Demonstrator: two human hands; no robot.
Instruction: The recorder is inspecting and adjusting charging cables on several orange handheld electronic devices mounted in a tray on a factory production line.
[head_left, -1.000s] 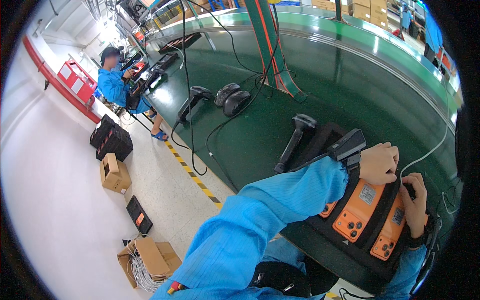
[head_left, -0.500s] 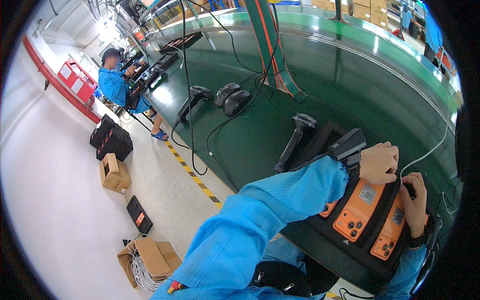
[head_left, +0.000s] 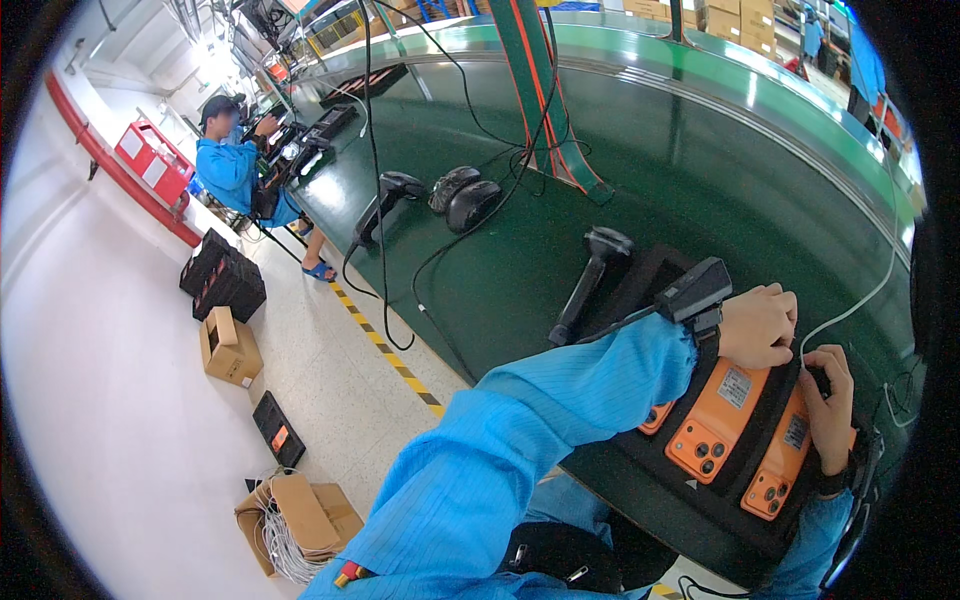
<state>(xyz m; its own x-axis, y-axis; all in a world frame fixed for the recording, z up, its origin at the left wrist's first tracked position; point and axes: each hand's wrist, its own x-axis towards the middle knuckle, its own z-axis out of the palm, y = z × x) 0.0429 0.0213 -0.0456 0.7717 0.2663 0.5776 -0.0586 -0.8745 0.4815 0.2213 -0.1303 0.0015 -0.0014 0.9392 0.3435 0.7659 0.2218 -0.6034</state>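
Several orange phones lie back up in a black foam tray (head_left: 735,500) at the front right of the bench. My left hand (head_left: 758,325) reaches across to the far end of the middle phone (head_left: 718,420), its fingers curled down; whatever is in them is hidden. Beside the far end of the right-hand phone (head_left: 778,470), my right hand (head_left: 830,410) pinches the end of a white cable (head_left: 850,308) between thumb and fingers. Its plug cannot be made out. A black device (head_left: 695,290) is strapped on my left wrist. Part of another phone (head_left: 655,418) shows under my left sleeve.
A black handheld scanner (head_left: 590,285) lies left of the tray. Farther left are another scanner (head_left: 383,207) and a rounded black device (head_left: 465,198) with trailing cables. A green post (head_left: 540,95) rises behind. At the far left a person (head_left: 230,170) sits by the bench.
My hands, the cable and the phones stay in place. At the far left, the seated person's head and hand have shifted slightly, with the hand higher.
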